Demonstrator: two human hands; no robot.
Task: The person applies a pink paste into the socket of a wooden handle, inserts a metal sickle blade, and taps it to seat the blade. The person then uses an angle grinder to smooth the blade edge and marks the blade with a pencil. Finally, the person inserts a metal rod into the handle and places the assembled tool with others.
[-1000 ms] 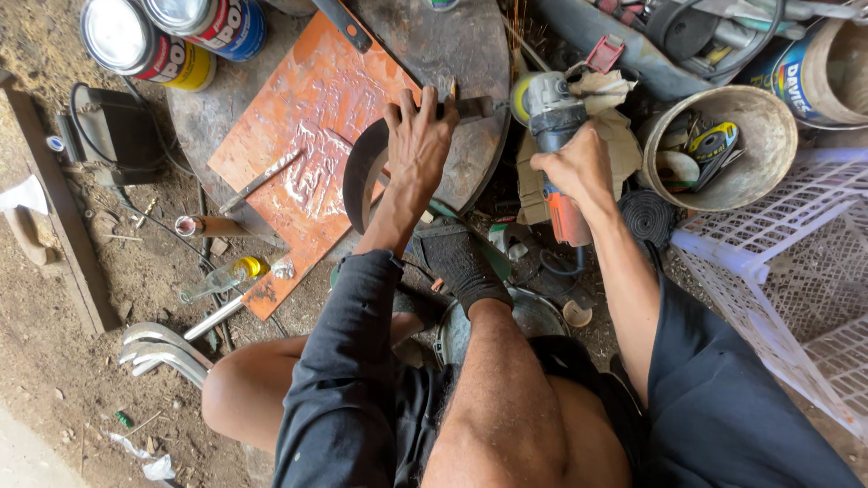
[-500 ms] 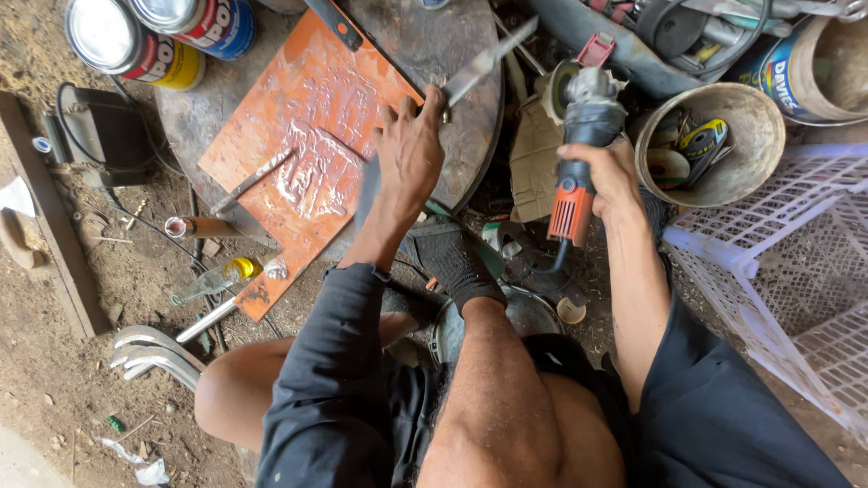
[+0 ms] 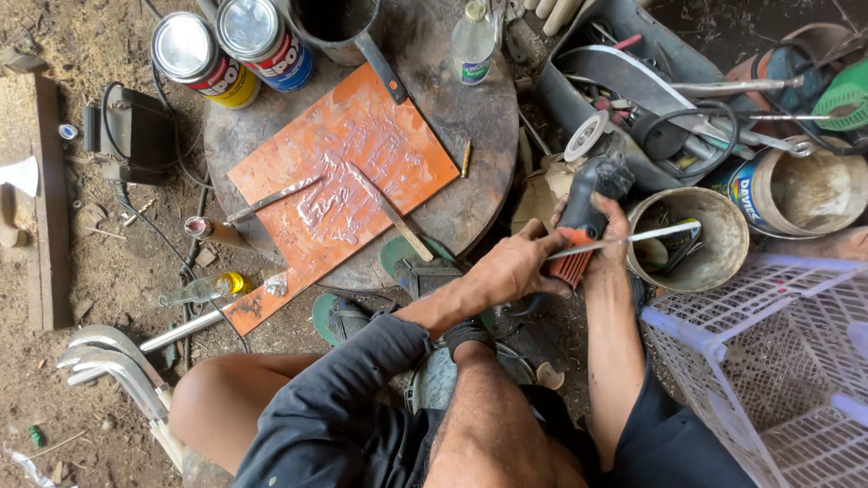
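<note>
Down past the bench's (image 3: 470,181) near right edge, both hands meet over the cluttered floor. The right hand (image 3: 608,237) is wrapped around the orange-and-black body of an angle grinder (image 3: 586,210), whose pale disc (image 3: 586,136) points away from the person, toward a grey tray of tools (image 3: 633,72). The left hand (image 3: 514,267) reaches across and pinches one end of a thin metal blade (image 3: 633,239), fingers curled tight; the blade runs out to the right, crossing the grinder's handle and ending over the rim of a dirty bucket (image 3: 714,210). Whether the blade touches the grinder cannot be told.

On the round bench lies an orange board (image 3: 298,172) with a scraped, silvery patch in its middle; its near left corner hangs over the bench's edge. A knife (image 3: 271,199) lies across the board's left edge, and a flat stick (image 3: 391,212) lies on its right half, its tip running off the board's near edge. A pencil stub (image 3: 466,158) sits just beside the board's right corner. At the far left edge stand two tins (image 3: 231,45), next to a dark pot (image 3: 336,27) whose handle reaches onto the board. A small clear bottle (image 3: 474,41) stands at the far right edge.

A white plastic crate (image 3: 778,361) sits on the floor to the person's right, near the bucket.
</note>
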